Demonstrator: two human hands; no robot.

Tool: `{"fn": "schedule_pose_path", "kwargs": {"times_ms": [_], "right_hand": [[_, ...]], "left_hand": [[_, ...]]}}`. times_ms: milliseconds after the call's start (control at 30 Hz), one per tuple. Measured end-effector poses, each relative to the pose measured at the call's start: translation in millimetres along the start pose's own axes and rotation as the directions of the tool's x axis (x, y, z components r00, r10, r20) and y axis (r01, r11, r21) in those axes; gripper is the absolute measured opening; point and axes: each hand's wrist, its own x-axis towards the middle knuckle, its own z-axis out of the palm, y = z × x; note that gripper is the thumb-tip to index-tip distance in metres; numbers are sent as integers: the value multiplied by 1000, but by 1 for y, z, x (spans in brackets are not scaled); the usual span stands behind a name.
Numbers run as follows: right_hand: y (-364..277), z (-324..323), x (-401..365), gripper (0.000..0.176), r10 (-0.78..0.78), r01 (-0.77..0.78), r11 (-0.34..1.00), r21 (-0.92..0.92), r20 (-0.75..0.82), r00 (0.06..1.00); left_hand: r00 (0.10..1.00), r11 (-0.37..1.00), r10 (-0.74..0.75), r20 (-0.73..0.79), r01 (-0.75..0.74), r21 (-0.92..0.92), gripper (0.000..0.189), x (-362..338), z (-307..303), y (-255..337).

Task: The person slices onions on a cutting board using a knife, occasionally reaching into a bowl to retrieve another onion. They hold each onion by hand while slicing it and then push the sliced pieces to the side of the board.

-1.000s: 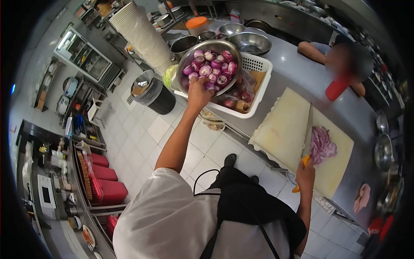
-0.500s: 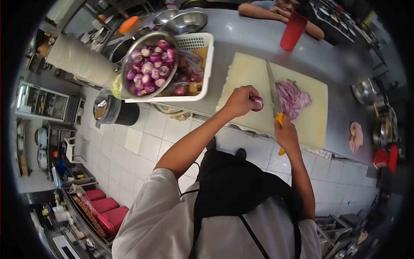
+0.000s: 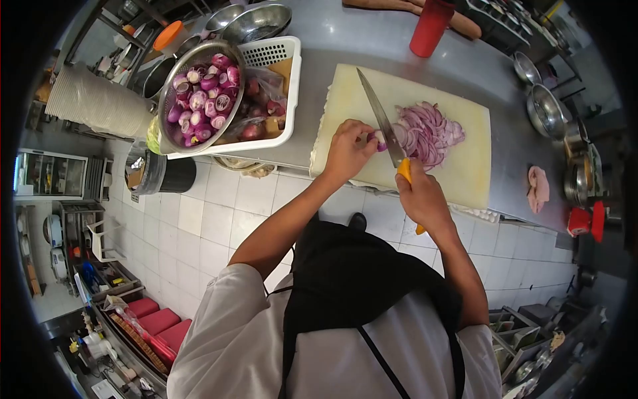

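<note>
In my left hand (image 3: 349, 150) is a piece of red onion (image 3: 377, 140), pinched between the fingers over the left part of the cutting board (image 3: 468, 176). My right hand (image 3: 423, 194) grips the yellow handle of a long knife (image 3: 383, 113). Its blade slants up and to the left, with the edge close beside the onion piece. Right of the blade lies a loose heap of sliced red onion (image 3: 432, 133) on the pale board.
A metal colander (image 3: 171, 141) of peeled red onions rests on a white basket (image 3: 294, 100) at the left. A red cup (image 3: 430, 30) stands behind the board, near a person's forearm (image 3: 465, 25). At the right lie a pinkish cloth (image 3: 537, 189) and metal bowls (image 3: 545, 110).
My left hand has brought the onion piece up against the knife. The blade tilts further left, and the whole view has shifted a little.
</note>
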Motion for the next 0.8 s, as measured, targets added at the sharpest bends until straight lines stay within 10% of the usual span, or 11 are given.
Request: {"fn": "schedule_pose_path", "kwargs": {"times_ms": [533,800], "right_hand": [[7,33,41,31,-48,50,993,-104,24,999],[24,46,59,32,-96,96,993,-63,-1,995]], "left_hand": [[999,995,34,-1,-34,-97,20,-5,11,-8],[985,986,161,55,-163,34,49,-10,13,-6]]}}
